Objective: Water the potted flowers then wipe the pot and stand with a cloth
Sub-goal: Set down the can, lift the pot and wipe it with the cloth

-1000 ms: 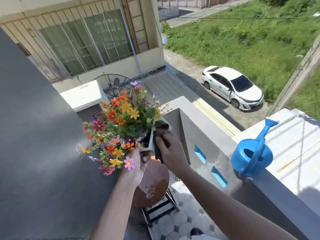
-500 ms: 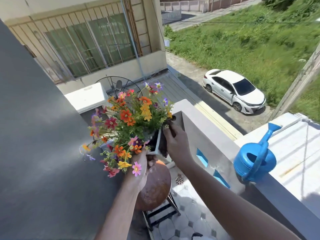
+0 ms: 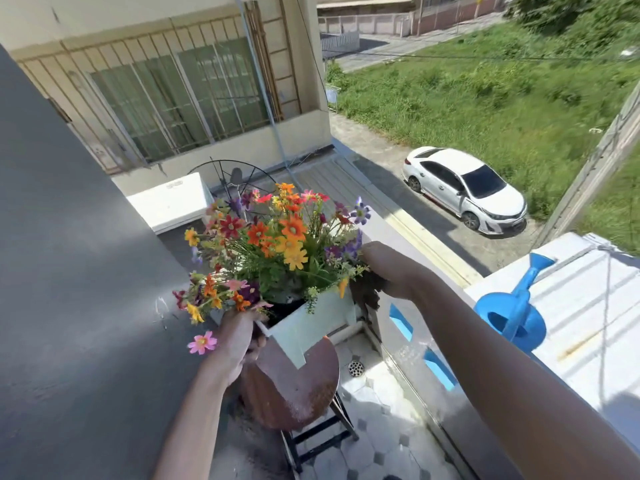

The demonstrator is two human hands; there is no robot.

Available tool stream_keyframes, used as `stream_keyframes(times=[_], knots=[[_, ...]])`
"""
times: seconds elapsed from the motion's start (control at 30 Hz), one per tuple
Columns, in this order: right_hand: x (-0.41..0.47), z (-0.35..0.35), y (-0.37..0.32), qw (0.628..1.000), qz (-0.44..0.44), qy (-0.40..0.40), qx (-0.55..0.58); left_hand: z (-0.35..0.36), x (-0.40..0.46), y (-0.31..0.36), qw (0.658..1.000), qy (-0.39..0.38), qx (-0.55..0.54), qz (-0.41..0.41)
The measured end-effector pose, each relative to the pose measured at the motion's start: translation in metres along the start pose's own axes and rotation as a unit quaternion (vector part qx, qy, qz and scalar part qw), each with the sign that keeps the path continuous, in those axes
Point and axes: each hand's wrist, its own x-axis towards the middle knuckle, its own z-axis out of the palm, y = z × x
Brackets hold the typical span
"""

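Note:
A pale square pot (image 3: 313,322) full of orange, red, yellow and purple flowers (image 3: 277,244) is lifted above a round rusty-brown stand (image 3: 294,386). My left hand (image 3: 239,341) grips the pot's near left corner from below. My right hand (image 3: 391,271) is at the pot's far right side, closed on a dark cloth (image 3: 367,296) that hangs against the pot wall. A blue watering can (image 3: 512,317) rests on the balcony wall to the right.
A grey wall (image 3: 69,271) runs along the left. The balcony parapet (image 3: 433,375) with blue openings runs on the right. Below are a tiled floor with a drain (image 3: 356,368) and the stand's black legs (image 3: 318,441). Beyond are a white car, grass and a neighbouring building.
The pot has tilted so its pale front wall now faces me. My right hand with the cloth has slid from the pot's near side round to its far right side.

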Motion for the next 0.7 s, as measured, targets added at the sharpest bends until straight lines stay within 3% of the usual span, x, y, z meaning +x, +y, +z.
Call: stream_keyframes(times=[0.13,0.27,0.37,0.5,0.6,0.7], knots=[[0.0,-0.001,0.003,0.992,0.015,-0.008,-0.122,-0.009,0.003,-0.001,1.0,-0.006,0.003,0.005],[-0.013,0.006,0.002,0.994,-0.037,0.017,-0.101,-0.008,0.006,0.0,1.0,0.004,0.004,0.006],[-0.011,0.018,0.009,0.989,-0.081,0.093,-0.08,-0.003,0.013,-0.002,0.999,0.026,-0.028,0.025],[-0.005,0.039,0.015,0.971,-0.069,0.224,-0.039,0.005,0.019,-0.001,0.985,0.12,-0.109,0.054],[-0.009,0.053,0.021,0.958,-0.088,0.272,-0.014,0.017,0.012,-0.01,0.982,0.176,-0.042,0.048],[-0.008,0.063,0.025,0.947,-0.107,0.304,0.013,0.044,-0.01,-0.024,0.995,0.097,0.008,0.026]])
